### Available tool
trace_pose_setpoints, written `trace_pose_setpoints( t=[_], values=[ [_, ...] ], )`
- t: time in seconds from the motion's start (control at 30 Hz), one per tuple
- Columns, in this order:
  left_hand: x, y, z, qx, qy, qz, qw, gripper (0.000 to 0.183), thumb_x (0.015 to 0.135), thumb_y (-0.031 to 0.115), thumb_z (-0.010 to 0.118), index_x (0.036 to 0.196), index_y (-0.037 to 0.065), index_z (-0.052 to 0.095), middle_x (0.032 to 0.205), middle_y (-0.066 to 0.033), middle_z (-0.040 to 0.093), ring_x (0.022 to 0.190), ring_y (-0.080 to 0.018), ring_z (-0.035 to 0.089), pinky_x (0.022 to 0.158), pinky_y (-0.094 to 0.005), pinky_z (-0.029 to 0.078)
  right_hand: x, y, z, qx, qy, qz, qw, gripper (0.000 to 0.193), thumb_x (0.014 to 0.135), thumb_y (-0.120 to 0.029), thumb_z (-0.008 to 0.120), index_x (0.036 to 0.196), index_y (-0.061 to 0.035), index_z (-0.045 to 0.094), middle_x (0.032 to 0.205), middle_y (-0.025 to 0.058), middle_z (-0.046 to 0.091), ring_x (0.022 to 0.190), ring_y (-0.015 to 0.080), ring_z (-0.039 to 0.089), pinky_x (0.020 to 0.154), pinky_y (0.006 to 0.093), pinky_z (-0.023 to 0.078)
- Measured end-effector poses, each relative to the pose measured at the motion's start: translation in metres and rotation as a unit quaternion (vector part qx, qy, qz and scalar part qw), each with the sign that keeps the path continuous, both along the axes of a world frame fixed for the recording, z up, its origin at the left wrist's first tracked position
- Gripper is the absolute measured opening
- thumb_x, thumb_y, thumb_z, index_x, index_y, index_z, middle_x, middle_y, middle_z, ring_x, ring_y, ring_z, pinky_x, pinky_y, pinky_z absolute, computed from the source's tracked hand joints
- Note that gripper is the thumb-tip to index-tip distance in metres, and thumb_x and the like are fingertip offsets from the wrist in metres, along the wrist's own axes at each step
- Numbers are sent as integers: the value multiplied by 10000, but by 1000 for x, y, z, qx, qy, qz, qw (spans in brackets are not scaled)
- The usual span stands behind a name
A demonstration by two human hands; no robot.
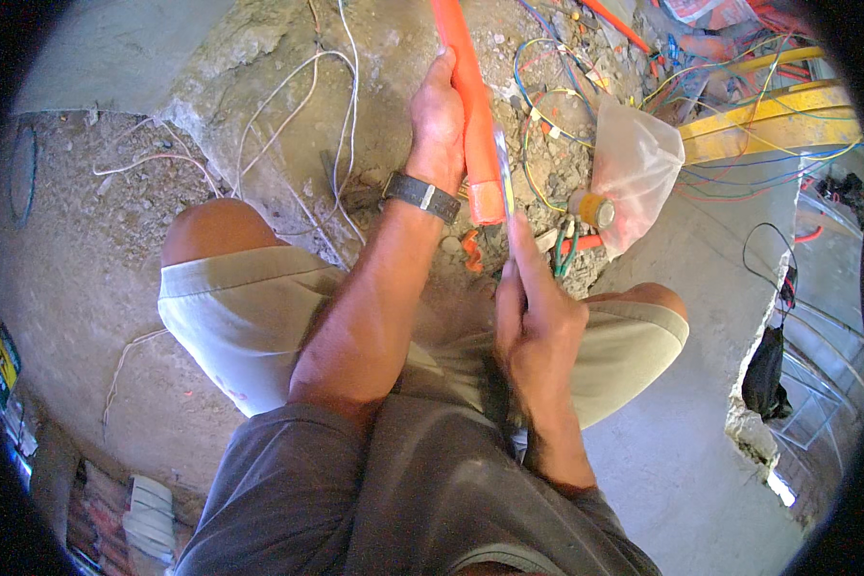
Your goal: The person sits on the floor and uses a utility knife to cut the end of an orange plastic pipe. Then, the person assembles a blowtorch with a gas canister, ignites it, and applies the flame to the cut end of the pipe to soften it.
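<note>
An orange plastic conduit pipe [468,96] slants upward in front of me, its cut end toward my lap. My left hand [438,120], on the wrist with a dark watch, is wrapped around the pipe. Closed around a thin, narrow metal blade [505,178], my right hand [542,331] lies just below the pipe's near end, index finger stretched along the blade. The blade runs beside the pipe's right side; whether they touch I cannot tell. Its lower end is hidden in my hand. A curled orange offcut [471,251] sits on the rubble below the pipe.
Right of the pipe are green-handled pliers [565,248], a small yellow cylinder [595,208] and a translucent plastic bag [638,158]. Loose wires [350,125] trail over the rubble. A yellow beam [778,125] crosses the upper right. A broken-edged opening [760,413] lies at the right.
</note>
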State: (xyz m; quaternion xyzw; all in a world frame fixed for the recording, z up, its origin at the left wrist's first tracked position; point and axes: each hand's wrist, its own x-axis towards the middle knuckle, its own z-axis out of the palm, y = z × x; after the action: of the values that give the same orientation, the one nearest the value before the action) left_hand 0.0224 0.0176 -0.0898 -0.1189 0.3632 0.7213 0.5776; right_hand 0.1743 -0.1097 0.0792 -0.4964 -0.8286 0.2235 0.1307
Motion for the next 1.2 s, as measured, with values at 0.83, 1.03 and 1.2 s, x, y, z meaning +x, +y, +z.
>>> trace_pose_setpoints(
  t=[0.83,1.03,1.2],
  values=[
    [8,5,-14,-5,2,-5,1000,480,1030,566,553,1021,90,612,716,-88,609,519,-231,579,471,-384,535,-11,27,-12,10,-132,44,990,644,877,-3,654,1508,-84,555,833,218,706,657,357,706,633,461,573],
    [20,0,1,-61,-7,37,997,343,1055,387,620,1092,54,690,947,-21,649,831,-140,597,740,-344,526,6,0,0,-31,-72,-13,997,582,895,-41,671,1471,-81,596,815,231,706,659,369,702,624,473,562],
    [14,1,-13,-36,-15,2,999,433,1035,502,586,1061,74,646,809,-66,631,638,-198,594,570,-365,518,-4,20,-10,-13,-86,21,996,641,873,-15,674,1500,-82,563,810,224,705,654,363,701,613,476,555]
  ],
)
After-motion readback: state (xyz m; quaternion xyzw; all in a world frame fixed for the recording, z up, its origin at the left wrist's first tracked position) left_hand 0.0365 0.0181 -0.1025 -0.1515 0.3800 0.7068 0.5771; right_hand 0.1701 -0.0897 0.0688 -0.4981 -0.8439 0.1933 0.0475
